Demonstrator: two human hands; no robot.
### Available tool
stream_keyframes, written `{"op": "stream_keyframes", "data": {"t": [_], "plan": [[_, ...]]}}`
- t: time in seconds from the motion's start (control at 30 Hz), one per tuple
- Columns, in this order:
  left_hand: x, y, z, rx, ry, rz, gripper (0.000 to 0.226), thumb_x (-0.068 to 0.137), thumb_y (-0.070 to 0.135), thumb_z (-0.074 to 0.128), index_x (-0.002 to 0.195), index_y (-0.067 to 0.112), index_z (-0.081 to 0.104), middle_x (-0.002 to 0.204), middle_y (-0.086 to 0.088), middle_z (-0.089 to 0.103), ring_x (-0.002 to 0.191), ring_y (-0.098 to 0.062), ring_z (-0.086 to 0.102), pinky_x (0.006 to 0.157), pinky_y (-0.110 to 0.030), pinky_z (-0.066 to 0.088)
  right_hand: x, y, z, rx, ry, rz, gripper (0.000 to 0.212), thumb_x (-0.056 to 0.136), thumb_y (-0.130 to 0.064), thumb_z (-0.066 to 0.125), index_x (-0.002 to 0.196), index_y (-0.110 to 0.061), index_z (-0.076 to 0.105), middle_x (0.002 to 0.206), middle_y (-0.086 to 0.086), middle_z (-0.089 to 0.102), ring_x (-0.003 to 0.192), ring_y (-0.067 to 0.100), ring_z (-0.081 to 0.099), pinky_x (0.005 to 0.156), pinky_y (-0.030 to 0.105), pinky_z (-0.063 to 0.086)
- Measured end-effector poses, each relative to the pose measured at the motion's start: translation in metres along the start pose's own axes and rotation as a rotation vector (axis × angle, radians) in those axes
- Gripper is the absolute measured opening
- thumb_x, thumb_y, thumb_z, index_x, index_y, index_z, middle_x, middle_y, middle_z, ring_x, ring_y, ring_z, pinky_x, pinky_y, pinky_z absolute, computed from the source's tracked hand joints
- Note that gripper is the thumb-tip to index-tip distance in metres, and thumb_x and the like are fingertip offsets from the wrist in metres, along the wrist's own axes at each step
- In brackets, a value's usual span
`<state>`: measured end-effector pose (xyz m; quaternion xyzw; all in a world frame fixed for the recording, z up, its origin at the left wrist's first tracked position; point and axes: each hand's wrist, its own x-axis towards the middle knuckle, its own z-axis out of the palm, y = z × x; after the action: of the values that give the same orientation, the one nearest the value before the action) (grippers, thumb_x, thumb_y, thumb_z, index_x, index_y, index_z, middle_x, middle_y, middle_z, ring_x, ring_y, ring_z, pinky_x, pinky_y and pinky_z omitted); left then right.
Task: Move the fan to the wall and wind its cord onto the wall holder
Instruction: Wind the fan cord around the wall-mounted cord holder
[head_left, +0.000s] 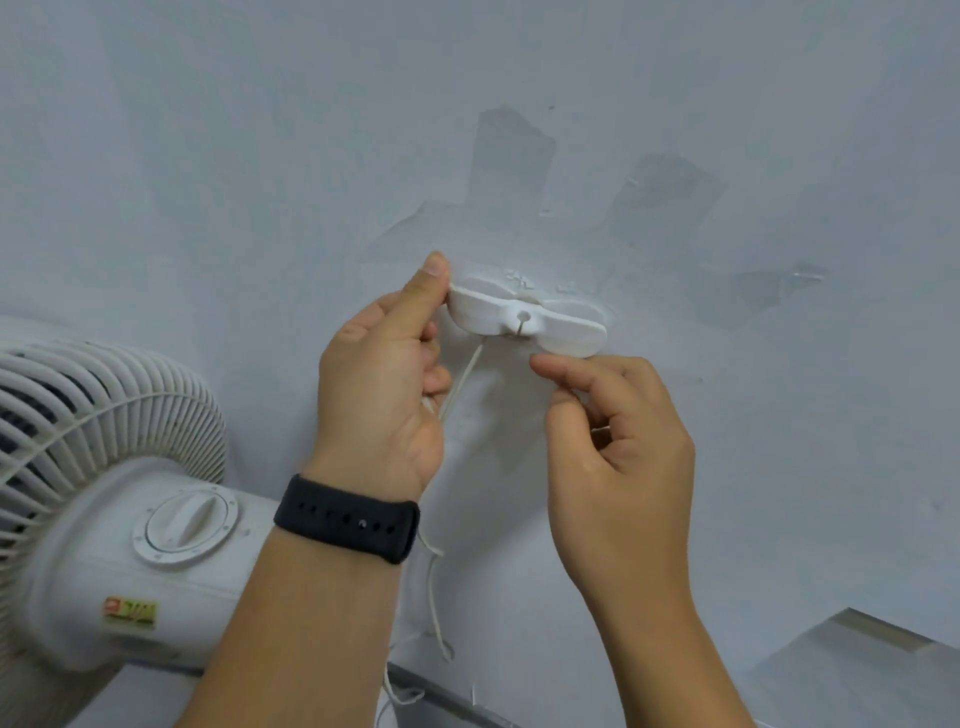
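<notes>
With the fan (104, 493) at the wall, my left hand (384, 384) steadies the holder (524, 319) while my right hand (613, 431) pinches the cord (462, 379); keeping it taut should wind tight.

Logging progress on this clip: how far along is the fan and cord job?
Done: the fan stands by the wall. In hand: left hand holds the cord at the wall holder; right hand pinches beneath it. Left: most winding; slack cord hangs below.

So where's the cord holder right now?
The wall holder sits on the wall near the middle of the head view, between the left hand and the right hand, above and right of the fan.
</notes>
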<state>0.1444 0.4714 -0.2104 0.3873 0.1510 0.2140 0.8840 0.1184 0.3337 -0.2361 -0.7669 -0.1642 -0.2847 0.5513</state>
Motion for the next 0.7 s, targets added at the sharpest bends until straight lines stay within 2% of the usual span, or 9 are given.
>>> {"op": "stream_keyframes", "data": {"t": [0.13,0.2,0.23,0.33,0.4,0.47,0.53,0.6,0.7], "plan": [[-0.016,0.003,0.008,0.321,-0.098,0.367,0.026,0.086,0.031,0.082,0.066,0.019,0.071,0.052,0.011,0.055,0.046,-0.004,0.044,0.046,-0.019,0.037,0.000,-0.003,-0.003,0.021,-0.013,0.015,0.035,0.092,0.003,0.061,0.103,-0.026,0.077,0.100,-0.013,0.063,0.074,0.008,0.061,0.064,0.008,0.042],[-0.025,0.003,0.012,0.495,-0.125,0.543,0.026,0.085,0.034,0.083,0.068,0.016,0.075,0.053,0.005,0.063,0.049,-0.007,0.051,0.049,-0.026,0.044,0.001,-0.004,-0.005,0.011,-0.013,0.008,0.033,0.092,0.002,0.061,0.104,-0.025,0.076,0.101,-0.013,0.063,0.075,0.010,0.061,0.065,0.008,0.043],[-0.028,0.003,0.013,0.528,-0.130,0.576,0.028,0.086,0.035,0.083,0.068,0.015,0.076,0.055,0.002,0.066,0.051,-0.009,0.054,0.051,-0.029,0.047,0.001,-0.004,-0.005,0.014,-0.013,0.010,0.033,0.092,0.002,0.061,0.105,-0.025,0.076,0.101,-0.013,0.063,0.075,0.011,0.061,0.065,0.009,0.043],[-0.036,0.001,0.016,0.551,-0.138,0.556,0.038,0.090,0.040,0.077,0.061,0.017,0.071,0.049,0.006,0.058,0.048,-0.009,0.047,0.051,-0.026,0.043,0.002,-0.004,-0.007,0.028,-0.013,0.021,0.033,0.092,0.001,0.062,0.104,-0.026,0.076,0.100,-0.013,0.064,0.077,0.013,0.061,0.064,0.010,0.043],[-0.038,0.001,0.016,0.580,-0.138,0.559,0.042,0.093,0.041,0.074,0.061,0.014,0.071,0.050,0.001,0.058,0.050,-0.011,0.048,0.052,-0.025,0.043,0.002,-0.005,-0.006,0.037,-0.020,0.017,0.030,0.092,-0.002,0.065,0.105,-0.027,0.076,0.098,-0.011,0.065,0.079,0.015,0.062,0.064,0.011,0.043],[-0.039,0.001,0.016,0.587,-0.155,0.561,0.045,0.096,0.042,0.070,0.063,0.011,0.072,0.059,-0.016,0.063,0.054,-0.028,0.053,0.053,-0.031,0.045,0.004,-0.007,-0.006,0.048,-0.026,0.012,0.023,0.094,-0.008,0.068,0.105,-0.027,0.076,0.096,-0.011,0.066,0.081,0.017,0.063,0.066,0.011,0.044],[-0.040,0.000,0.015,0.599,-0.188,0.565,0.048,0.098,0.040,0.067,0.067,0.004,0.071,0.076,-0.027,0.068,0.072,-0.041,0.064,0.063,-0.042,0.051,0.005,-0.009,-0.006,0.067,-0.026,0.012,0.017,0.095,-0.015,0.070,0.103,-0.028,0.078,0.095,-0.011,0.067,0.086,0.017,0.064,0.069,0.012,0.045],[-0.040,0.001,0.015,0.616,-0.232,0.563,0.051,0.101,0.036,0.064,0.072,-0.006,0.068,0.087,-0.027,0.071,0.085,-0.038,0.068,0.075,-0.044,0.053,0.006,-0.012,-0.005,0.102,-0.040,0.032,0.013,0.095,-0.023,0.071,0.102,-0.031,0.079,0.096,-0.011,0.067,0.092,0.016,0.065,0.072,0.015,0.047],[-0.038,0.002,0.013,0.651,-0.284,0.554,0.048,0.102,0.031,0.063,0.074,-0.007,0.072,0.086,-0.021,0.069,0.083,-0.027,0.070,0.072,-0.034,0.054,0.005,-0.015,-0.003,0.181,-0.100,0.085,0.012,0.092,-0.034,0.072,0.101,-0.035,0.080,0.096,-0.008,0.061,0.093,0.013,0.064,0.073,0.017,0.050]]}}
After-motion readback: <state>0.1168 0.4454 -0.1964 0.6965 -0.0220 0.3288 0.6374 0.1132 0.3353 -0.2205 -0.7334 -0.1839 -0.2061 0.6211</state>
